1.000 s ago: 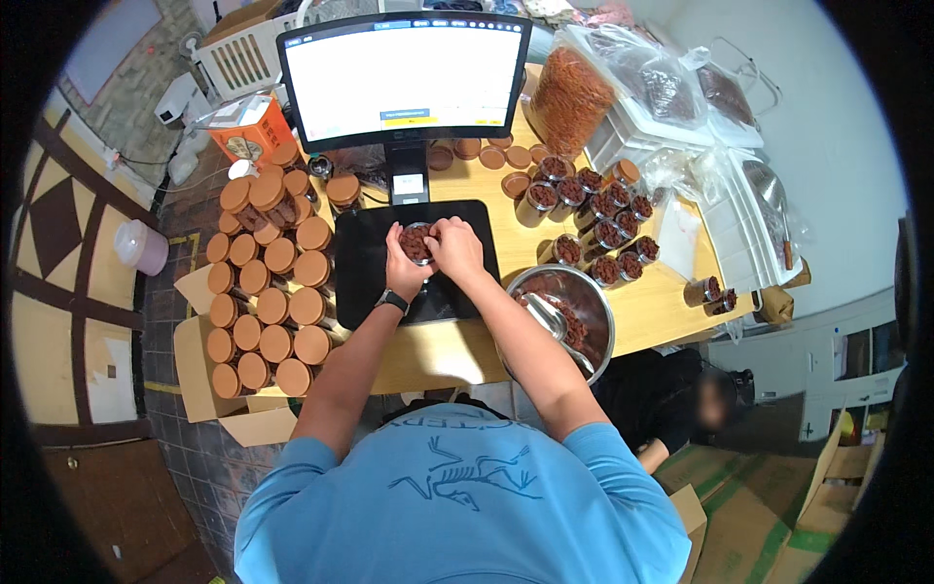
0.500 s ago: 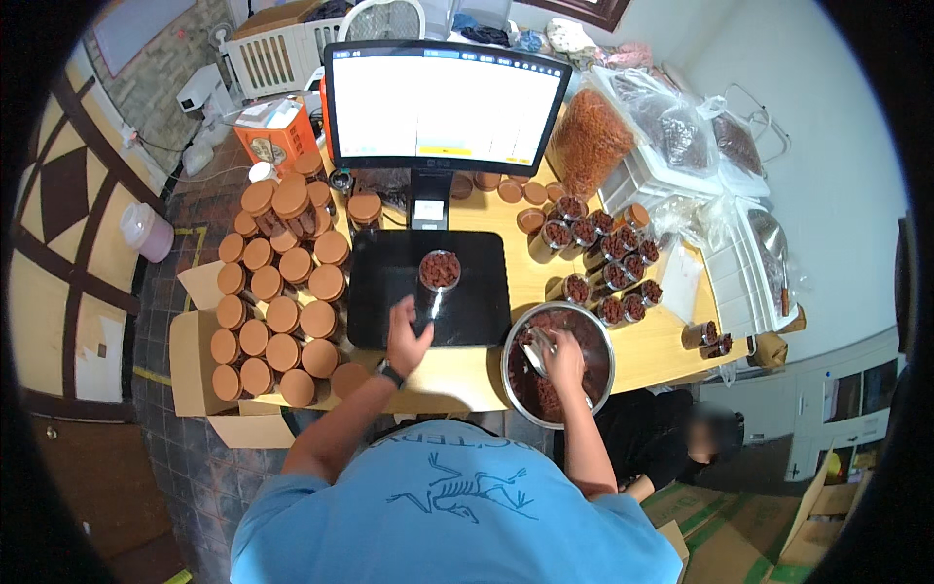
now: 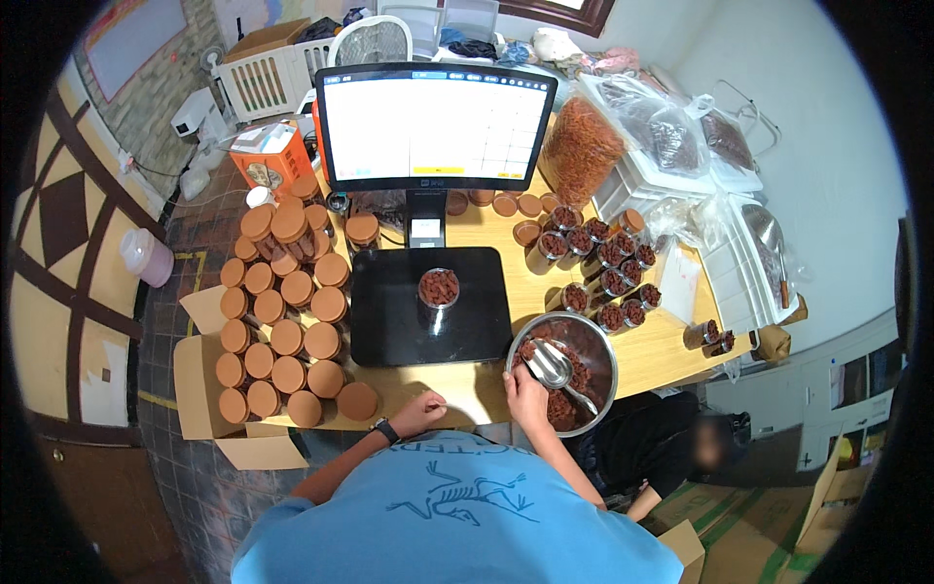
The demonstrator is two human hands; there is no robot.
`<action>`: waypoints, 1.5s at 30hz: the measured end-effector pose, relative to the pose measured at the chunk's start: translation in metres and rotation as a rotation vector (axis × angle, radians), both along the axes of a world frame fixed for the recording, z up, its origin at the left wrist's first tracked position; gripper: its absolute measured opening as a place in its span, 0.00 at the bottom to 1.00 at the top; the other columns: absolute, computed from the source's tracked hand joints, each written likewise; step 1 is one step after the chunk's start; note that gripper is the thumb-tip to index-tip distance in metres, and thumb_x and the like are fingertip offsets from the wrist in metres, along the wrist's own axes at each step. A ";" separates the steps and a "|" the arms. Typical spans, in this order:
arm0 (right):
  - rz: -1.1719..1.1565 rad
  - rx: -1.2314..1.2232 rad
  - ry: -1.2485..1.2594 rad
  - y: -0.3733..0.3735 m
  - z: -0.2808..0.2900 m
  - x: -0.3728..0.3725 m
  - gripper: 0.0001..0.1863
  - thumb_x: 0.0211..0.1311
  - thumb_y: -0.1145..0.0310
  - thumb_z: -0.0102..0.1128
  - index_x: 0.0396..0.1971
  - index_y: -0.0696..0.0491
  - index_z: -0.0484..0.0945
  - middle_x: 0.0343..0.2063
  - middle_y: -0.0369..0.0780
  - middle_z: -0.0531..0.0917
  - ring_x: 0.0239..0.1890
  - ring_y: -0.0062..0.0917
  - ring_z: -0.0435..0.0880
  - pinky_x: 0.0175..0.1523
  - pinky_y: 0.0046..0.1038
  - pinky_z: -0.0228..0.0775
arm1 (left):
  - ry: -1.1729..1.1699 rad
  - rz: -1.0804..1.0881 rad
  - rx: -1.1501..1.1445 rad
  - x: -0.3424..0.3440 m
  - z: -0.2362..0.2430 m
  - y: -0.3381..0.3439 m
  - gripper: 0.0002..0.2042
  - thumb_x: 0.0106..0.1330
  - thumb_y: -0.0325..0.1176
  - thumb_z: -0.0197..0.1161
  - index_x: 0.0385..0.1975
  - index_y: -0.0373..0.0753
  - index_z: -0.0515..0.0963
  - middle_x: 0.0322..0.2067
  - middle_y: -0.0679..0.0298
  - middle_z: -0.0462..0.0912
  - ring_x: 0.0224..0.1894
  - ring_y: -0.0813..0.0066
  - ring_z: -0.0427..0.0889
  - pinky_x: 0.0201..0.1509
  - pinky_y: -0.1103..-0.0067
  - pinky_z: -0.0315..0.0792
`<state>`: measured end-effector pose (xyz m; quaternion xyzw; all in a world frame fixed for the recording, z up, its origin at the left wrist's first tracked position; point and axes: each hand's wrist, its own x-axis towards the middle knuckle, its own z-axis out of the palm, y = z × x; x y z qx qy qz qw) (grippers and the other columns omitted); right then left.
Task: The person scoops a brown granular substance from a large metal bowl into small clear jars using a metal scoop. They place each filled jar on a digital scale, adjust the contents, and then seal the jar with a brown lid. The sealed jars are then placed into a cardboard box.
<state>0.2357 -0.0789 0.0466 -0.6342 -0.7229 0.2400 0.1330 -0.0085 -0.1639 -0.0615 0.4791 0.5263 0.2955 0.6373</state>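
A clear jar [image 3: 439,289] filled with dark reddish-brown pieces stands open on the black scale plate [image 3: 379,336]. My left hand [image 3: 420,414] is at the table's front edge, its fingers drawn together; whether a small thing is between them I cannot make out. At the near left rim of the steel bowl [image 3: 611,380], my right hand [image 3: 527,397] grips the edge. Inside the bowl, a metal scoop [image 3: 552,365] lies on more of the brown pieces, out of both hands.
Many brown-lidded jars [image 3: 289,337] crowd the left side. Several filled open jars [image 3: 611,282] stand at the right. A monitor [image 3: 433,127] rises behind the scale. Loose lids [image 3: 526,233] and a bag of orange-brown food [image 3: 581,151] are behind. A person in black [image 3: 647,438] is low at the right.
My left hand has drawn back from beside the jar to the table edge. My right hand has let go of the scoop, leaving it in the bowl, and moved to the rim.
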 end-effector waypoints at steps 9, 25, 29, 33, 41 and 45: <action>0.093 0.182 0.243 0.032 0.019 0.001 0.21 0.50 0.81 0.57 0.48 0.57 0.69 0.44 0.53 0.73 0.48 0.51 0.73 0.55 0.44 0.66 | -0.053 0.028 -0.012 -0.011 -0.022 -0.011 0.11 0.69 0.34 0.59 0.47 0.37 0.74 0.39 0.65 0.80 0.42 0.78 0.79 0.44 0.78 0.75; 0.136 0.307 0.208 0.130 -0.011 0.007 0.19 0.53 0.79 0.59 0.48 0.58 0.71 0.40 0.48 0.76 0.42 0.42 0.78 0.46 0.35 0.72 | 0.048 0.129 -0.052 0.011 0.006 0.008 0.12 0.70 0.35 0.58 0.49 0.38 0.73 0.39 0.64 0.80 0.41 0.77 0.79 0.42 0.78 0.76; 0.199 0.302 0.194 0.219 -0.043 0.014 0.15 0.55 0.74 0.58 0.44 0.59 0.72 0.37 0.54 0.78 0.44 0.51 0.77 0.50 0.43 0.69 | 0.145 0.182 -0.078 0.016 0.016 0.009 0.12 0.69 0.36 0.60 0.47 0.36 0.73 0.38 0.63 0.79 0.39 0.75 0.78 0.43 0.76 0.75; 0.045 0.154 0.355 0.233 0.006 0.041 0.12 0.62 0.68 0.56 0.44 0.55 0.76 0.38 0.50 0.82 0.41 0.45 0.81 0.46 0.40 0.73 | 0.043 0.305 -0.062 0.021 0.015 0.001 0.12 0.69 0.35 0.59 0.47 0.36 0.73 0.38 0.63 0.80 0.39 0.75 0.79 0.42 0.77 0.75; -0.037 -0.179 0.079 0.130 -0.052 0.141 0.10 0.58 0.63 0.61 0.34 0.53 0.84 0.30 0.49 0.84 0.36 0.46 0.83 0.43 0.41 0.75 | 0.005 0.236 -0.135 0.040 0.007 0.016 0.12 0.69 0.32 0.58 0.49 0.34 0.73 0.39 0.63 0.79 0.42 0.77 0.77 0.45 0.79 0.74; -0.142 -0.195 0.013 0.084 -0.086 0.128 0.09 0.55 0.65 0.63 0.35 0.48 0.85 0.31 0.48 0.84 0.34 0.44 0.84 0.44 0.42 0.75 | 0.022 0.247 -0.097 0.045 0.021 0.030 0.11 0.68 0.32 0.59 0.47 0.35 0.74 0.37 0.65 0.79 0.38 0.79 0.76 0.43 0.81 0.73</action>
